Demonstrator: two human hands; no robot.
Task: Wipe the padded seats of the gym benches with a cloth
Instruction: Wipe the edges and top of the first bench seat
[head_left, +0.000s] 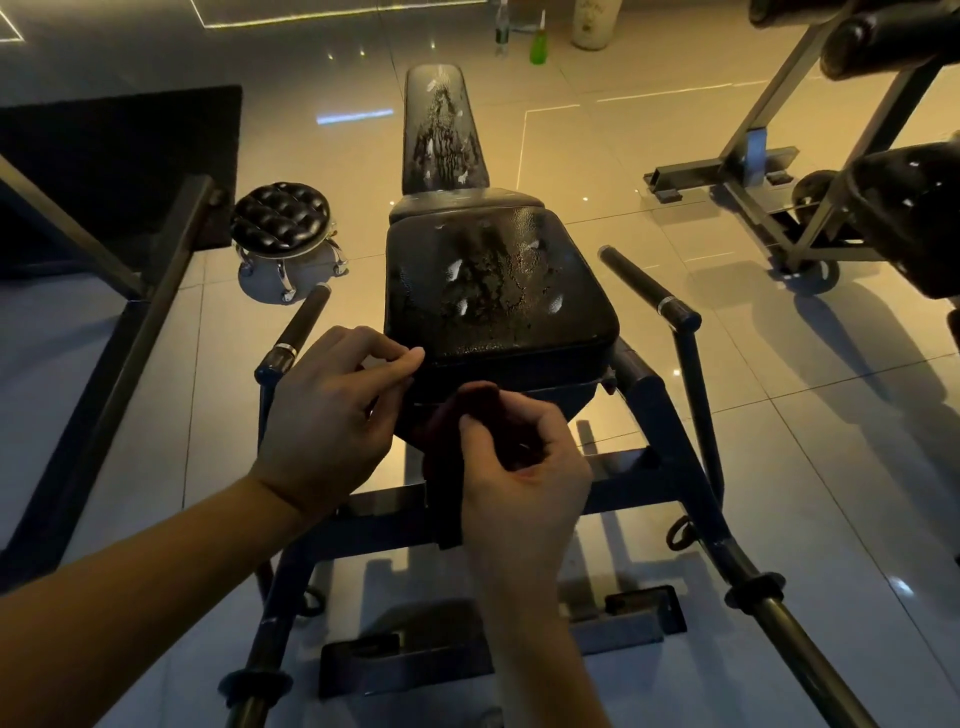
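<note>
A black padded gym seat (498, 291) stands in front of me, wet with drops and streaks. Its long back pad (444, 130) stretches away behind it, wet too. A dark cloth (447, 467) hangs in front of the seat's near edge. My right hand (519, 467) grips its upper part in curled fingers. My left hand (332, 415) pinches the cloth's left edge between thumb and forefinger, just below the seat's near left corner. The cloth's lower end dangles over the bench frame.
Two bench handles (301, 332) (649, 291) flank the seat. A round tufted stool (283, 228) stands to the left by a black floor mat (119, 166). Another padded machine (883, 197) is at the right. Bottles (539, 44) stand on the tiled floor at the back.
</note>
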